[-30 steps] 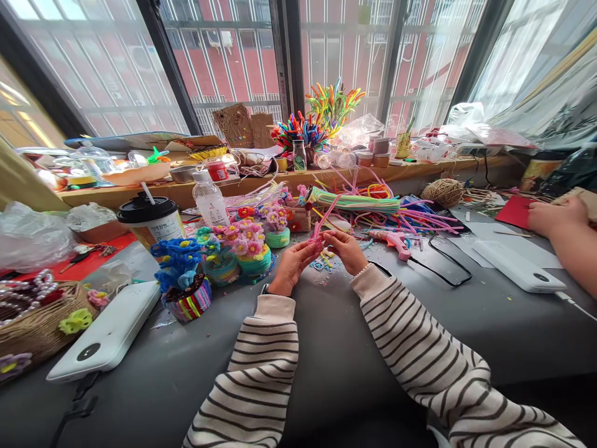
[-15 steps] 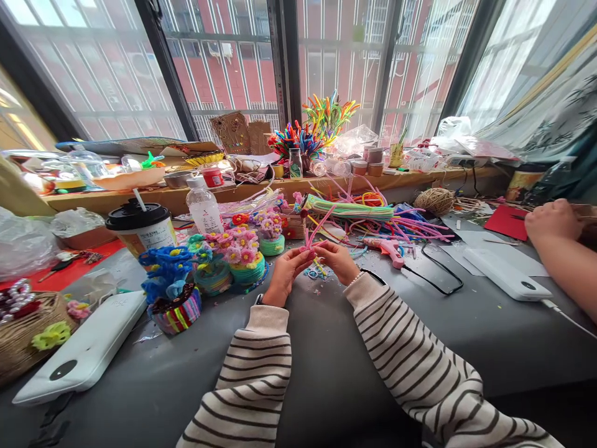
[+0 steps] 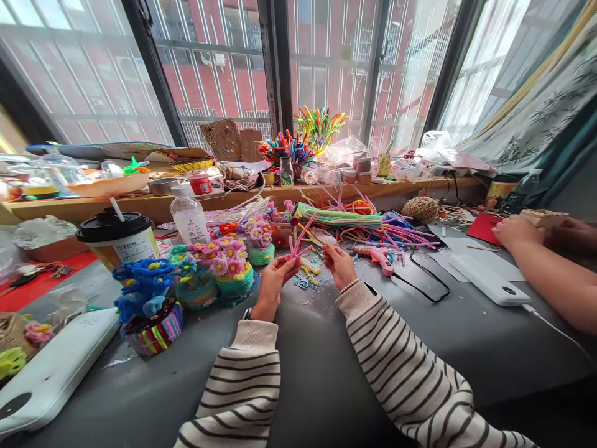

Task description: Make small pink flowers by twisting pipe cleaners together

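Note:
My left hand (image 3: 275, 283) pinches a small bunch of pink pipe cleaners (image 3: 295, 247), whose loose ends fan upward and to the side. A short gap to its right, my right hand (image 3: 339, 264) is closed at the fingertips; whatever sits between them is too small to name. Below and between the hands lie small scissors (image 3: 306, 282) among tiny scraps on the table. A pink glue gun (image 3: 381, 258) rests just right of my right hand. Pipe-cleaner flower pots with pink flowers (image 3: 228, 256) and blue flowers (image 3: 144, 283) stand left of my left hand.
Behind the hands lies a heap of pipe cleaners (image 3: 345, 216). A lidded cup (image 3: 116, 239) and a bottle (image 3: 189, 218) stand left. White power banks lie at left (image 3: 60, 367) and right (image 3: 487, 280). Another person's arm (image 3: 545, 267) reaches in from the right.
My hands have moved apart; the pink pipe cleaners stay in the left while the right has come away from them. The view has shifted slightly to the right.

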`<state>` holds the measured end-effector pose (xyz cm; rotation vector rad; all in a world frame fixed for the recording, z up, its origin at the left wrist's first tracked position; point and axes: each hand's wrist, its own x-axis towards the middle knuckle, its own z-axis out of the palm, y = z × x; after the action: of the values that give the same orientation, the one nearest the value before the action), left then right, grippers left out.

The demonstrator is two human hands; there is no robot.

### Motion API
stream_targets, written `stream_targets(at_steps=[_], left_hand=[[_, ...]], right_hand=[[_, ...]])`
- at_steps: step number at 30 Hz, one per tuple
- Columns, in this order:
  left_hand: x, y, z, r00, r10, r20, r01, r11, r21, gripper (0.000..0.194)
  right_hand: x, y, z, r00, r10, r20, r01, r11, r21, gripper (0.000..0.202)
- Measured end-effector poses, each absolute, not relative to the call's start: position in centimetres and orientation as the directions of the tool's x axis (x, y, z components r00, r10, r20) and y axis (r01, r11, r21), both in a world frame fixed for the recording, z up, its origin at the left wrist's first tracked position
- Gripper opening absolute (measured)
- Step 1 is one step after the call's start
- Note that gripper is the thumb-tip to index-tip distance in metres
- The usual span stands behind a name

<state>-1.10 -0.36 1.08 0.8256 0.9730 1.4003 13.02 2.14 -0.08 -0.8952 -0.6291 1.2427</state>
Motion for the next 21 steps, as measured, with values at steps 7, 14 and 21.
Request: stream_targets(at_steps=[7, 14, 21], left_hand=[[-1.2, -0.3, 0.7, -0.026, 0.999, -0.025, -0.421, 0.012, 0.907, 0.017], [-0.9, -0.5, 0.9, 0.048, 0.996, -0.070, -0.368, 0.083, 0.926, 0.023], [-0.9, -0.3, 0.7, 0.069, 0.994, -0.082, -0.359, 0.101, 0.928, 0.027]], right_hand=[[12.1, 1.4, -0.4, 0.012, 0.995, 0.097, -0.297, 0.096, -0.950, 0.028], [11.6, 0.9, -0.1, -0.054, 0.997, 0.048, -0.466, 0.017, -0.884, 0.022], [11.4, 1.2, -0.4, -0.042, 0.988, 0.152, -0.457, 0.116, -0.882, 0.027]])
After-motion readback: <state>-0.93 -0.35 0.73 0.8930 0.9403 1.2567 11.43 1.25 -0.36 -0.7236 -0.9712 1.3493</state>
